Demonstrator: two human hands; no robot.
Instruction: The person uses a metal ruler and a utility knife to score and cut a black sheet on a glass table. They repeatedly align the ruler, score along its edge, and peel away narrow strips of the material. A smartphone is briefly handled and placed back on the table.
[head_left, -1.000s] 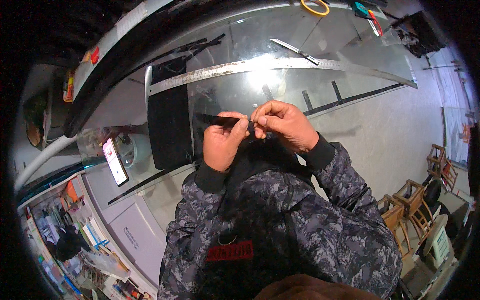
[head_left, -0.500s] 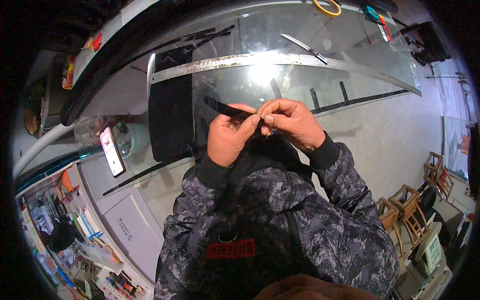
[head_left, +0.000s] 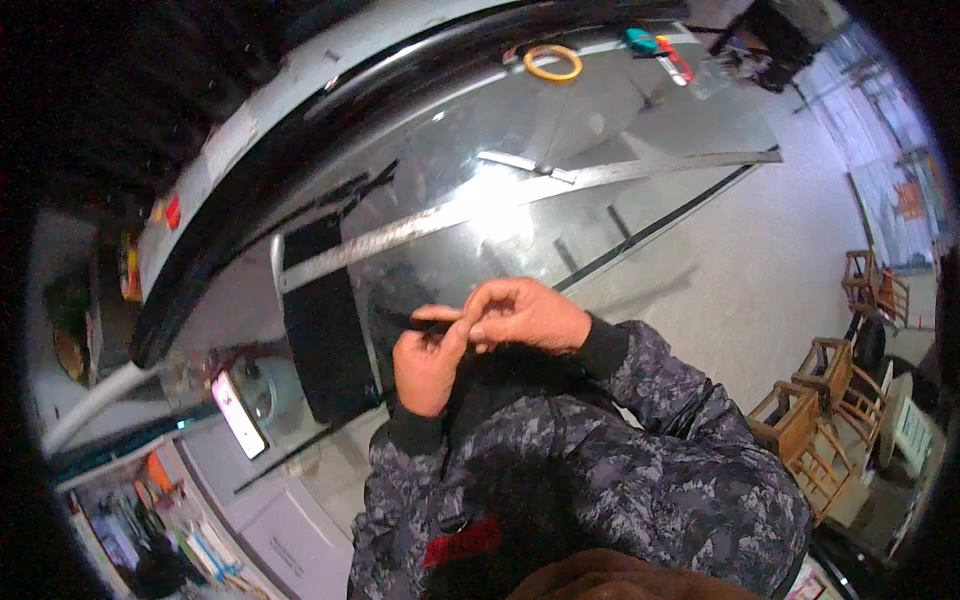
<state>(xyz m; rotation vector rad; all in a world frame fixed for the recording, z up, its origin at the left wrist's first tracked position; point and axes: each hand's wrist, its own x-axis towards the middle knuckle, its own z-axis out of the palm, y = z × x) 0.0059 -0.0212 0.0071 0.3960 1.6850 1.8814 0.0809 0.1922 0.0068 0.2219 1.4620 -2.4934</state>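
My left hand point(head_left: 425, 372) and my right hand point(head_left: 527, 316) meet in front of my chest above the near edge of the glass tabletop point(head_left: 440, 170). Thumbs and fingertips of both are pinched together on a narrow black strip point(head_left: 402, 321), which blurs into the dark background, so its ends are hard to make out. Beyond my hands a long metal ruler point(head_left: 400, 238) lies across the glass and over a wide black sheet point(head_left: 325, 345). A utility knife point(head_left: 522, 165) rests by the ruler, close to the bright glare.
At the far side are a yellow tape roll point(head_left: 552, 64), a teal tool point(head_left: 642, 42) and a red cutter point(head_left: 676, 66). A lit phone point(head_left: 239, 414) stands at the left. Black strips point(head_left: 650, 228) line the glass edge. Wooden stools point(head_left: 826, 366) stand at the right.
The whole view has tilted and shifted. My hands, still pinched together, appear lower and further left, and the black strip shows less clearly.
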